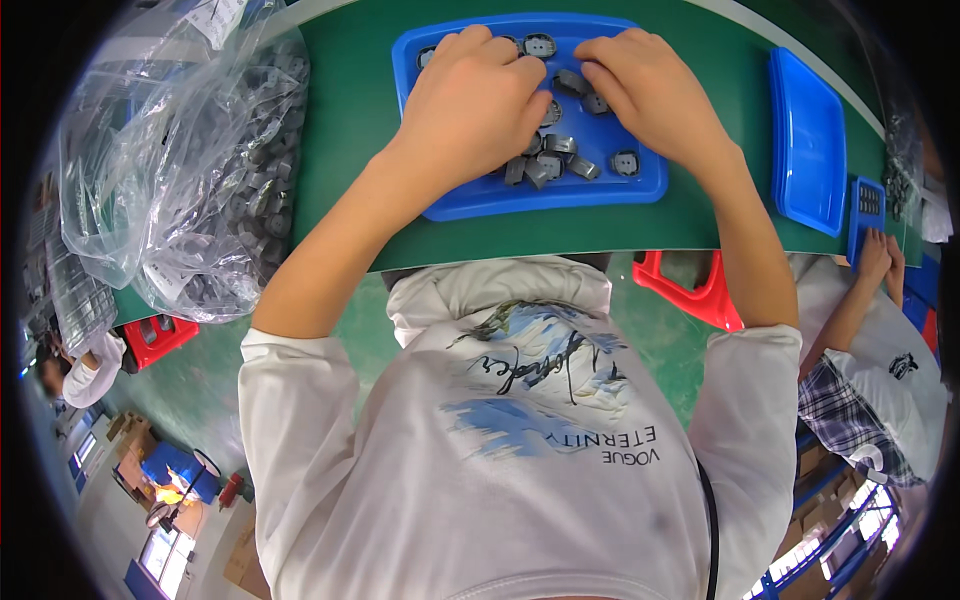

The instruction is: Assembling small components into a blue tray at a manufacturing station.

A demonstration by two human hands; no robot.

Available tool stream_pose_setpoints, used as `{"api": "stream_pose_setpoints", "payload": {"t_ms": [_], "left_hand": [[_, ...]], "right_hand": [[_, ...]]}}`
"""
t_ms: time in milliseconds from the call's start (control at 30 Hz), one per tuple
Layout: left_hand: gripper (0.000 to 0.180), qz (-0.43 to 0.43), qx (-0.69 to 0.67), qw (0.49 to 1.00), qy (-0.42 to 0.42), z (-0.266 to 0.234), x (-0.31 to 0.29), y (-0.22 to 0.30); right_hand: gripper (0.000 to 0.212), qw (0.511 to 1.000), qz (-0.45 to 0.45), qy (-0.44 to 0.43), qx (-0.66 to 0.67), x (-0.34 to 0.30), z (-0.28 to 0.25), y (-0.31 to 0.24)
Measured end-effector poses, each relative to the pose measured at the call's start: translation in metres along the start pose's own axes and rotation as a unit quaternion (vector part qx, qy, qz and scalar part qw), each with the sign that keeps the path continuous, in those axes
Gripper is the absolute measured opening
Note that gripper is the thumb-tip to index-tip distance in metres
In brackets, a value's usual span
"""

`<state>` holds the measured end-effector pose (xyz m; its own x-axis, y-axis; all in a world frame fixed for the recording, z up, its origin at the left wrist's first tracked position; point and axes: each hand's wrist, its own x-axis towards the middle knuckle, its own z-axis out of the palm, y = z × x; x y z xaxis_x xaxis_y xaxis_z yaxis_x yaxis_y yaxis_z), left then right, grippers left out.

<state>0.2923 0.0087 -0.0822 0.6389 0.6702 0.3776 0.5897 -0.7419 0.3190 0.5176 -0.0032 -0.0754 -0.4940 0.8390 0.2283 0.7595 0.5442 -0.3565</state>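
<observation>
A blue plastic tray on the green table holds several small grey plastic parts, some lying tilted against each other. My left hand is over the tray's left half, its fingers curled down and closed; whatever they hold is hidden behind the hand. Over the right half is my right hand, with bent fingers and a gap between thumb and forefinger where nothing shows. Just beside its thumb lies a dark grey part. Another part lies apart from the pile, near the tray's right front corner.
On the left, a large clear plastic bag full of grey parts covers the table. Stacked blue trays stand at the right. Farther right, another person's hands are at a small blue tray. A red stool is below the table edge.
</observation>
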Motion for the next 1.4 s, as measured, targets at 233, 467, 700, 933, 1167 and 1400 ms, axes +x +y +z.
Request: {"api": "stream_pose_setpoints", "payload": {"t_ms": [233, 467, 700, 933, 1167, 1400], "left_hand": [[0.021, 0.020, -0.027, 0.998, -0.046, 0.000, -0.003, 0.004], [0.016, 0.020, -0.006, 1.000, 0.003, 0.003, -0.007, 0.006], [0.010, 0.035, -0.042, 0.998, 0.014, 0.011, -0.007, 0.007], [0.008, 0.065, -0.031, 0.997, -0.007, 0.015, 0.008, 0.010], [0.007, 0.085, -0.005, 0.996, 0.039, 0.038, 0.033, 0.012], [0.008, 0.079, -0.009, 0.996, 0.030, 0.030, 0.043, 0.008]], "right_hand": [[0.020, 0.998, -0.046, -0.002, -0.035, -0.008, 0.010, -0.011], [0.028, 0.998, -0.015, -0.033, -0.050, -0.011, 0.003, -0.013], [0.020, 0.998, -0.026, -0.005, -0.060, 0.000, -0.001, -0.006], [0.019, 0.982, -0.019, 0.046, -0.182, -0.007, -0.002, 0.007], [0.019, 0.985, 0.016, 0.058, -0.164, -0.015, -0.006, 0.016], [0.014, 0.993, 0.039, 0.078, -0.074, -0.007, -0.018, 0.001]]}}
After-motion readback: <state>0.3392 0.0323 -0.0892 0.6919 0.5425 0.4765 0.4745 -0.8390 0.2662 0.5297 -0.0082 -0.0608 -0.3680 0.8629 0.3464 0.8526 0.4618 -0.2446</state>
